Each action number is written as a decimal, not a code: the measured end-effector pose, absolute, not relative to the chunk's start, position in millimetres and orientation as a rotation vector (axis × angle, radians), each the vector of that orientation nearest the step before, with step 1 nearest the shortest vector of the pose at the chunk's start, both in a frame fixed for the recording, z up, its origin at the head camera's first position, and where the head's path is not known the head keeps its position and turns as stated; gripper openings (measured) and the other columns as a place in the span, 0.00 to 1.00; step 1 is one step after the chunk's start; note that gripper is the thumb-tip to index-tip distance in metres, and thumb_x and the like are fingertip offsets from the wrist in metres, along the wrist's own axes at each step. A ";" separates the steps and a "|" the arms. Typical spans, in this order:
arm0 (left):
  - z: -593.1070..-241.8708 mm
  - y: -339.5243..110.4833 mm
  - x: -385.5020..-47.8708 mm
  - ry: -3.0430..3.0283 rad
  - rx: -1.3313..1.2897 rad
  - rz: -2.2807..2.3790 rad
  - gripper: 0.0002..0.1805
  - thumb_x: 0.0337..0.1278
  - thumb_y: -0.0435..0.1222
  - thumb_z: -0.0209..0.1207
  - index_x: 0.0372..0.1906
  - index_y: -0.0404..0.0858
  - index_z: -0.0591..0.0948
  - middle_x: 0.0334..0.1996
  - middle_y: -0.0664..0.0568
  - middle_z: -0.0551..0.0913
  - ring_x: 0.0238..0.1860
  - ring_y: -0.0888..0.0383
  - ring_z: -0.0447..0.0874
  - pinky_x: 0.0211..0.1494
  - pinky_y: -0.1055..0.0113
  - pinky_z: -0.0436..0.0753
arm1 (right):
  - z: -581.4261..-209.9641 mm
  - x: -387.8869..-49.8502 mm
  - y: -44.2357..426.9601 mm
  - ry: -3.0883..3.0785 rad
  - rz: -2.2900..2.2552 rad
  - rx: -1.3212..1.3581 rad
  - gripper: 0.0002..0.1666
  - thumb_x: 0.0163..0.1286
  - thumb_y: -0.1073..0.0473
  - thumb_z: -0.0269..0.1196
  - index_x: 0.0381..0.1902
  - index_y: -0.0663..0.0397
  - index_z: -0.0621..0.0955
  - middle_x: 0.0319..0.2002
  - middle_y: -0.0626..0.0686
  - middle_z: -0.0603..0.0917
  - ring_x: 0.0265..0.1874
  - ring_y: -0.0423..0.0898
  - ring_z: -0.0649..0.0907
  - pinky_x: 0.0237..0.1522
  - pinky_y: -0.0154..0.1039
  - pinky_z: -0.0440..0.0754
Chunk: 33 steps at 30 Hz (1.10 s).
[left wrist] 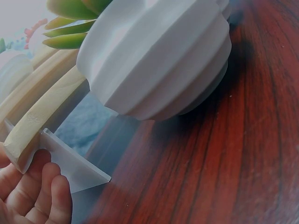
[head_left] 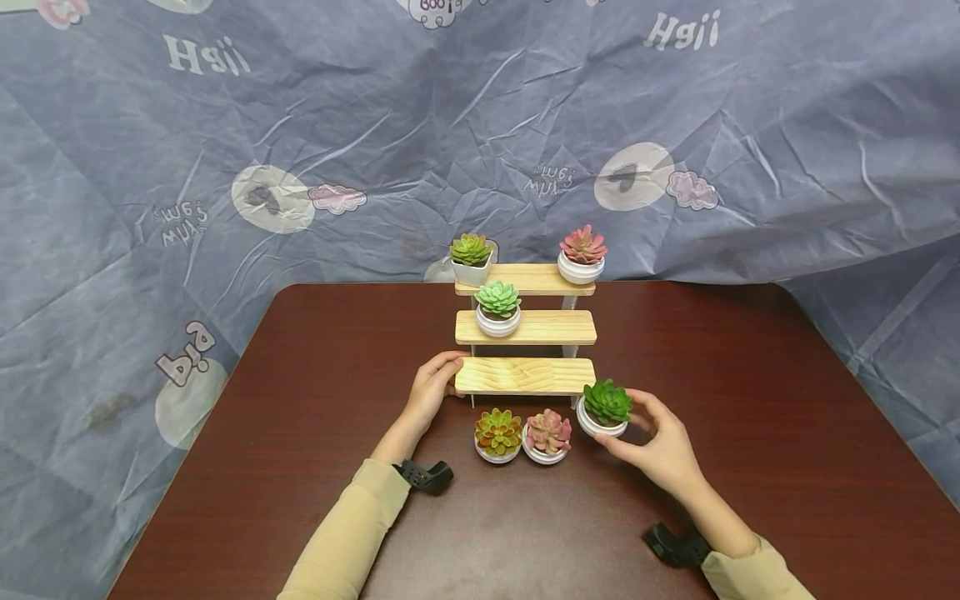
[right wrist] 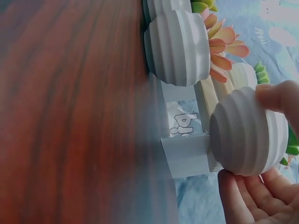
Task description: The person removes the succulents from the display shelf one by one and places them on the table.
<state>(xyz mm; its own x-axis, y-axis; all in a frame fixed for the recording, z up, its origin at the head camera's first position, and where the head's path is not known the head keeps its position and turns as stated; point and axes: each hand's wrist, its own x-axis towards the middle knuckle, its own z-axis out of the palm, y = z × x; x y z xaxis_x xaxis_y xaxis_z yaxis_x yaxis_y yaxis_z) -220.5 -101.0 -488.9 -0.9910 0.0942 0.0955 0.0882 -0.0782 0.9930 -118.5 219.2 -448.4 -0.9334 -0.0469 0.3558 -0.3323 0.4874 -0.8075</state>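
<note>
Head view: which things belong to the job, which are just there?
Likely part of the job:
three-tier wooden stand, gripped by the left hand
bright-green succulent, held by the right hand
yellow-green succulent, dusty-pink succulent: in front of the stand
lime succulent, mint succulent, coral-pink succulent: on the stand

Likely just there:
brown table
blue-grey printed sheet
black wristbands

A dark red-brown table (head_left: 750, 350) spreads before me, its far corners rounded, its grain streaked with darker lines; beyond it and down both sides hangs a creased blue-grey cloth (head_left: 450, 150); pale ovals (head_left: 273, 198) are printed on it, with pink clouds (head_left: 337, 199) just beside them; white "Hgii" lettering (head_left: 206, 56) shows twice, higher up, at left and right.
</note>
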 end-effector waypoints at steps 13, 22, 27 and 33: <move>-488.1 -102.2 -220.4 2.109 0.198 2.277 0.16 0.68 0.37 0.51 0.52 0.30 0.79 0.38 0.47 0.79 0.27 0.57 0.77 0.27 0.66 0.79 | -440.4 -113.6 216.8 -2.493 1.456 0.391 0.36 0.41 0.76 0.74 0.51 0.70 0.73 0.45 0.63 0.78 0.37 0.31 0.80 0.34 0.36 0.83; -480.2 -103.7 -218.6 2.097 0.222 2.241 0.16 0.69 0.32 0.48 0.54 0.25 0.76 0.37 0.49 0.79 0.27 0.58 0.77 0.29 0.64 0.79 | -473.9 -124.2 234.6 -2.531 1.554 0.458 0.38 0.43 0.68 0.76 0.53 0.64 0.72 0.47 0.60 0.78 0.40 0.33 0.81 0.39 0.29 0.80; -482.8 -103.3 -218.8 2.102 0.213 2.248 0.17 0.69 0.34 0.50 0.54 0.27 0.77 0.41 0.47 0.79 0.28 0.58 0.77 0.29 0.64 0.80 | -476.8 -123.8 237.7 -2.577 1.538 0.505 0.38 0.46 0.64 0.76 0.54 0.61 0.72 0.47 0.58 0.78 0.41 0.36 0.82 0.41 0.29 0.80; -487.5 -101.7 -220.3 2.119 0.205 2.274 0.17 0.68 0.37 0.52 0.53 0.30 0.79 0.40 0.45 0.79 0.28 0.58 0.77 0.28 0.64 0.80 | -477.0 -123.4 238.7 -2.645 1.490 0.493 0.38 0.46 0.62 0.77 0.54 0.59 0.72 0.48 0.55 0.78 0.41 0.40 0.83 0.43 0.28 0.79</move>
<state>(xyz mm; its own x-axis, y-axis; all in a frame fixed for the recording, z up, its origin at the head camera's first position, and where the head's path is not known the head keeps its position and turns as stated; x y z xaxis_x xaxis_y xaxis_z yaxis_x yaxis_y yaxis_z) -220.3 -101.7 -487.5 -0.9909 0.1093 0.0779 0.0701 -0.0743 0.9948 -123.4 238.7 -477.0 -0.9465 -0.2433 0.2120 -0.3074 0.4795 -0.8220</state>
